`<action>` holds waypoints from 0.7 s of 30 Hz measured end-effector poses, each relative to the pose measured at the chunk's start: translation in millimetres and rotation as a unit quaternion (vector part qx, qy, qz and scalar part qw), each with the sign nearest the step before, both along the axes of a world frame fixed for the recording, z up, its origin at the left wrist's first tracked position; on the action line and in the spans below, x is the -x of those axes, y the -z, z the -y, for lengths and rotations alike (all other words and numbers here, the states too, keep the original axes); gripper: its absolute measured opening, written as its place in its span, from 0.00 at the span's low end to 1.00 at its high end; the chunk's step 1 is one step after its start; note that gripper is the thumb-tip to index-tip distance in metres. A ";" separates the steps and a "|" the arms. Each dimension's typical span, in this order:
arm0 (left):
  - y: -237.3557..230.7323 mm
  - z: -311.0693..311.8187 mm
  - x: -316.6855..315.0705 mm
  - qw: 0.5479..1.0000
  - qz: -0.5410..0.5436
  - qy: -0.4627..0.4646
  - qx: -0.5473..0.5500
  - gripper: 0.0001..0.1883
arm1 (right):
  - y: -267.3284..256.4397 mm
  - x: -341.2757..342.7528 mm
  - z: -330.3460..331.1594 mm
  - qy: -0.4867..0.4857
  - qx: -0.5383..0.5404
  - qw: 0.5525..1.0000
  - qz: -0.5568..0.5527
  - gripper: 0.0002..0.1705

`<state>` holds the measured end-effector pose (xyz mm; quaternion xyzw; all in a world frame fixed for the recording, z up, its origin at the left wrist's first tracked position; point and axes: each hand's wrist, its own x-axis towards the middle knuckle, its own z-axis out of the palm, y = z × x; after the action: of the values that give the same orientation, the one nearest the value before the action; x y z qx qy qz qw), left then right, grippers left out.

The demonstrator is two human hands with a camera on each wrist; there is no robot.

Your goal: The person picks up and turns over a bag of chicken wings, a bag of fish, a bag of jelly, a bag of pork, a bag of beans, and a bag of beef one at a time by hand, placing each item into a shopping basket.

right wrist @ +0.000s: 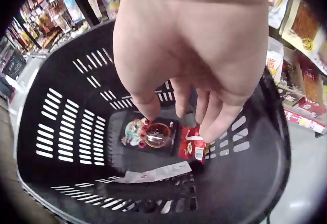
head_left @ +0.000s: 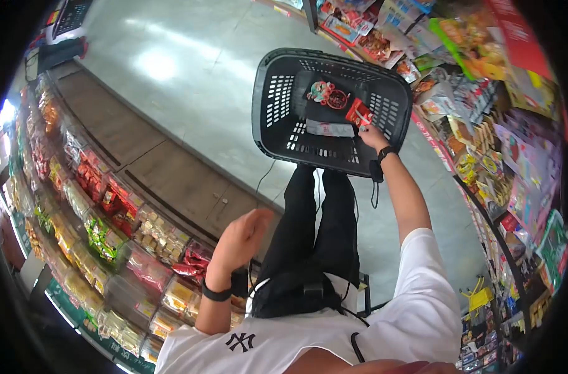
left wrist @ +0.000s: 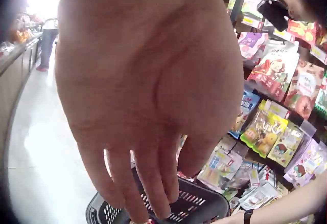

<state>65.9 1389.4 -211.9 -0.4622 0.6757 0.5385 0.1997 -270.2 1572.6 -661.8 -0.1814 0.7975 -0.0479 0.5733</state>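
Note:
My right hand reaches down into a black plastic shopping basket, thumb and fingers apart. Its fingertips overlap a small red packet with a white label, low in the basket. Beside that packet lies a dark package with a red round part and a colourful cartoon figure. A long whitish packet rests along the basket's near side. My left hand hangs in the air left of my body, holding nothing. In the left wrist view its fingers are loosely extended.
Shelves of bagged snacks run along the right, close to the basket. On the left stand bins of packaged foods with a brown ledge before them. Grey floor stretches ahead. Another person's legs show farther down the aisle.

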 end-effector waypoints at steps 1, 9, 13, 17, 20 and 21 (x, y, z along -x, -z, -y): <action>9.2 -0.1 1.4 1.000 0.018 0.005 -0.009 0.13 | 17.6 2.9 6.5 -0.013 -0.039 0.999 -0.003 0.39; 64.7 -1.4 9.6 0.997 0.046 -0.008 -0.066 0.13 | 103.8 -8.8 6.0 0.197 -0.123 0.962 0.144 0.48; 77.5 0.8 7.1 0.997 0.056 -0.013 -0.053 0.12 | 138.7 -14.6 -5.2 0.227 -0.117 0.954 0.155 0.48; 83.2 5.3 -5.7 0.998 0.056 -0.002 -0.039 0.12 | 152.6 -36.1 -1.9 0.359 -0.065 0.928 0.071 0.47; 74.3 4.3 -9.7 0.998 0.061 0.011 -0.031 0.12 | 173.7 -39.9 -18.9 0.324 0.020 0.946 0.018 0.36; 68.9 4.3 -7.8 0.998 0.058 0.013 -0.027 0.12 | 176.6 -40.6 -18.2 0.321 -0.027 0.947 -0.017 0.31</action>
<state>73.7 1385.1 -280.8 -0.4787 0.6540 0.5260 0.2576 -229.6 1590.8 -838.4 0.0988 0.8243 -0.2043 0.5186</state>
